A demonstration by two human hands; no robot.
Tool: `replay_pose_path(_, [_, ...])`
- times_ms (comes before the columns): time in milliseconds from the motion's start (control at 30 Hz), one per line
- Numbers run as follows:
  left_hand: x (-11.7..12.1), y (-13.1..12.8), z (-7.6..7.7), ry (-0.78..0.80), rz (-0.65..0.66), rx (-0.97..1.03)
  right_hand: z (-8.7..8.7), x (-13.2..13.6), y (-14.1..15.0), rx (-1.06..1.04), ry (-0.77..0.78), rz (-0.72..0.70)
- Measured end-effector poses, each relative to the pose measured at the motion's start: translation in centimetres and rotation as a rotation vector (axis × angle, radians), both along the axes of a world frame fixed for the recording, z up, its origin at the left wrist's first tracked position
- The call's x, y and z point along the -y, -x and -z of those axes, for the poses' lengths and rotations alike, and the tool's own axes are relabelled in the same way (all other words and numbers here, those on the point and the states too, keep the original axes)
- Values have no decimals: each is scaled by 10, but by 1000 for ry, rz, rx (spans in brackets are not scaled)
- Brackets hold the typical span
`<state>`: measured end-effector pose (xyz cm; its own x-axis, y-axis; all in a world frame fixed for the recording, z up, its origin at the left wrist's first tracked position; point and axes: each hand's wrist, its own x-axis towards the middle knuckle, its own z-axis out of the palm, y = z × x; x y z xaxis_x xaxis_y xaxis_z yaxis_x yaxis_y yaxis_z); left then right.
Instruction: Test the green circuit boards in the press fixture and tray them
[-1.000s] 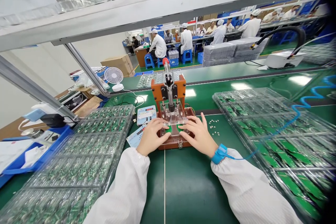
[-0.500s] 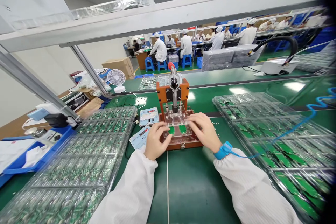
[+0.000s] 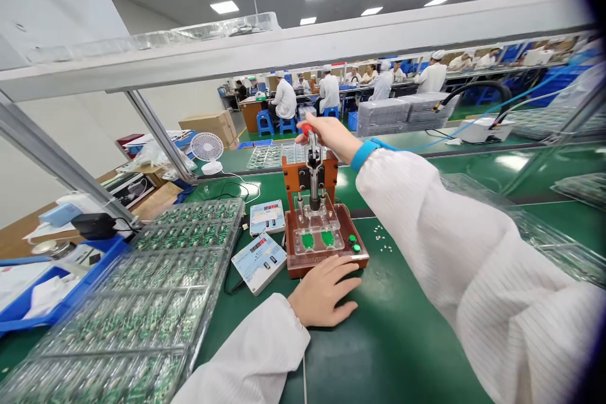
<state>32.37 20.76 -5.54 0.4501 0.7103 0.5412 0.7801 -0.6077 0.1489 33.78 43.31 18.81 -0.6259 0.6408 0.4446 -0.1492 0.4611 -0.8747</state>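
Note:
My right hand [image 3: 326, 131] is wrapped round the red-tipped lever [image 3: 307, 129] at the top of a toggle clamp. That clamp belongs to an orange and brown test fixture [image 3: 292, 175]. Below its raised clear press plate, two green circuit boards, one on the left [image 3: 307, 240] and one on the right [image 3: 327, 238], lie in a clear holder. My left hand [image 3: 326, 293] rests with fingers spread at the fixture's front edge, holding nothing. Two green buttons [image 3: 354, 243] sit on the base's right side. Two blue-white meters [image 3: 259, 261] with red digits stand left of the fixture.
Clear trays of circuit boards [image 3: 156, 284] cover the left bench; another clear tray [image 3: 558, 243] lies partly behind my right sleeve. Small white bits [image 3: 382, 240] are scattered right of the fixture. A white fan [image 3: 207, 148] stands behind. A shelf beam [image 3: 293, 53] crosses overhead. Co-workers sit far back.
My right hand has left the clear holder and gone up to the red lever, closing on it. My left hand has come down from the holder to the fixture's front edge, fingers spread.

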Motion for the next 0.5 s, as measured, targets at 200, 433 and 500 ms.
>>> replay_pose_path(200, [0, 0, -2, 20, -6, 9, -14, 51, -31, -277, -420, 25])
replay_pose_path(433, [-2, -1, -2, -16, -6, 12, 33, 120, -89, -269, -879, 238])
replay_pose_path(500, [-2, -2, -3, -27, -5, 16, 47, 125, -92, -262, -896, 256])
